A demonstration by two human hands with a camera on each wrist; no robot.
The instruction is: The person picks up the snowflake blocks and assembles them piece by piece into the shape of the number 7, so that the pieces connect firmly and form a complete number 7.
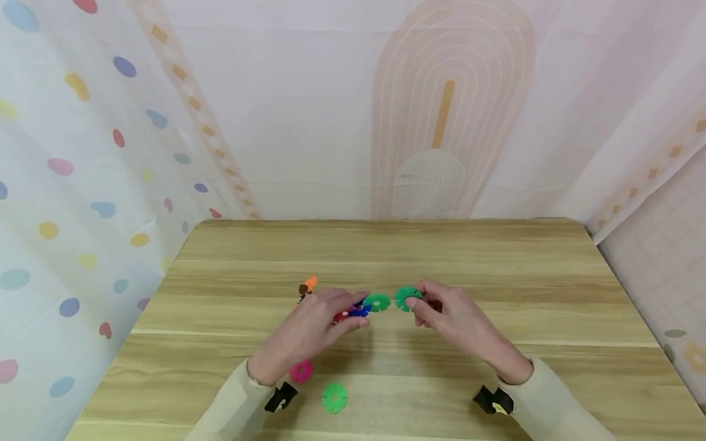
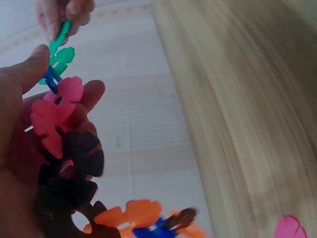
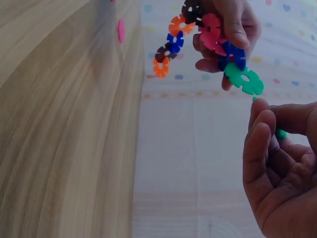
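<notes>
My left hand (image 1: pixel 353 313) grips a chain of joined snowflake discs (image 1: pixel 360 309) just above the wooden table (image 1: pixel 496 257). The chain runs from an orange disc (image 1: pixel 309 285) through red and blue to a green end disc (image 1: pixel 377 302). In the left wrist view the chain (image 2: pixel 59 114) shows green, blue, pink, red, dark and orange discs. My right hand (image 1: pixel 421 306) pinches a single green disc (image 1: pixel 407 298) close beside the chain's green end (image 3: pixel 245 79). Whether the two touch I cannot tell. My right fingers (image 3: pixel 260 129) hide most of that disc.
A loose pink disc (image 1: pixel 301 371) and a loose green disc (image 1: pixel 334 398) lie on the table near its front edge, under my left wrist. Patterned fabric walls close in the table on the left, back and right.
</notes>
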